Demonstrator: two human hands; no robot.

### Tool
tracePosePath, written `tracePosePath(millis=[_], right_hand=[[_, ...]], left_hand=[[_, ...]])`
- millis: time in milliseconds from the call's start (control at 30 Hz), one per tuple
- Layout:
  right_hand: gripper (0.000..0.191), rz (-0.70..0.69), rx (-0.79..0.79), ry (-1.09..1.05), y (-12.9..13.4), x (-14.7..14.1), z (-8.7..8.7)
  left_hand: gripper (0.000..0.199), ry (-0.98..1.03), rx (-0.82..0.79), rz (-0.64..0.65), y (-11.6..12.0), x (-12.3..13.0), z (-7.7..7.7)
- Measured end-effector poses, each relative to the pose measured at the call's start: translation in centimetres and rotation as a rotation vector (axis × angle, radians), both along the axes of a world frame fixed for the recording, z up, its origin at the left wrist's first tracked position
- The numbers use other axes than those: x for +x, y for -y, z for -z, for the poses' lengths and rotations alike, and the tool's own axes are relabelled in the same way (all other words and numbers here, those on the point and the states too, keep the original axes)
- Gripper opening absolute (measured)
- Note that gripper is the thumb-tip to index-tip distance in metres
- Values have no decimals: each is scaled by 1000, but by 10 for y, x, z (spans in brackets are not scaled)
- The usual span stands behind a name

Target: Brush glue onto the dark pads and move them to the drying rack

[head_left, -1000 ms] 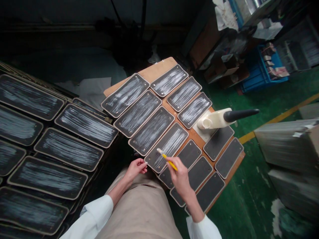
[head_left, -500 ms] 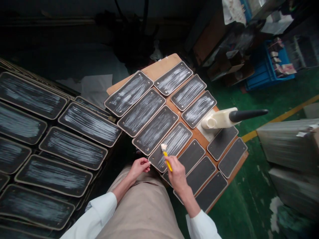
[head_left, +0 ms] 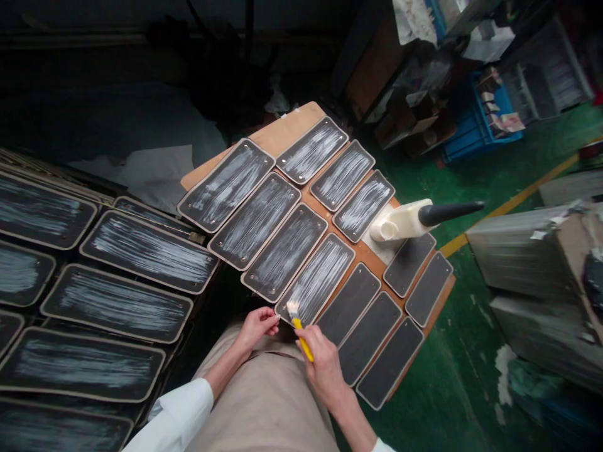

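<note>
No lettering, label, brand, number or sign can be read anywhere in this view. The dark panels (head_left: 315, 278) on the board (head_left: 292, 129) carry only white brush streaks, no writing. The cream bottle (head_left: 402, 221) at the far right of the board shows a plain side. Papers in the blue crate (head_left: 475, 135) far right are too small and blurred to make out, and the yellow line (head_left: 518, 198) on the floor is a bare stripe.

Panels (head_left: 316, 279) in rows on table (head_left: 292, 130); bottle (head_left: 405, 221) at right edge; more panels (head_left: 117, 302) left.
</note>
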State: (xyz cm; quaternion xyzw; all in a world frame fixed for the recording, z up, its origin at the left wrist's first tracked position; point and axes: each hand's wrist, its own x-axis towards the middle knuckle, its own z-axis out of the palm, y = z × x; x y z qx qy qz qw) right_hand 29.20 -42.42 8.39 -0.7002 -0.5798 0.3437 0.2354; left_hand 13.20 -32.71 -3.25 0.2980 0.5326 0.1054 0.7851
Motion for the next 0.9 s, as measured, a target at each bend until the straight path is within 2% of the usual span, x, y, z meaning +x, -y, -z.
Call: tracePosePath(millis=[100, 167, 267, 433, 500, 567, 633, 733, 800, 900], right_hand=[[23, 49, -55, -81, 5, -7, -9], [20, 130, -28, -105, -4, 4, -15], [18, 240, 70, -51, -30, 44, -15], [19, 343, 247, 161, -67, 123, -5], [21, 371, 320, 263, -75, 143, -1], [22, 359, 352, 329, -77, 150, 4], [23, 283, 331, 360, -69, 143, 9], [22, 128, 252, 351, -37, 111, 12], [21, 67, 199, 277, -7, 83, 9], [19, 58, 131, 47, 35, 52, -2]], left_hand=[[42, -2, -5, 25, -1, 0, 0], [43, -2, -2, 38, -1, -1, 1], [42, -8, 19, 60, 2, -2, 3], [39, -29, 68, 80, 5, -2, 1], [38, -39, 95, 75, 7, -1, -3], [36, -39, 121, 57, 9, 0, -8], [36, -41, 134, 35, 14, 2, -12], [36, -48, 148, -3, 21, 5, -14], [37, -54, 152, -29, 25, 7, -13], [39, -83, 130, -66, 32, 9, -12]])
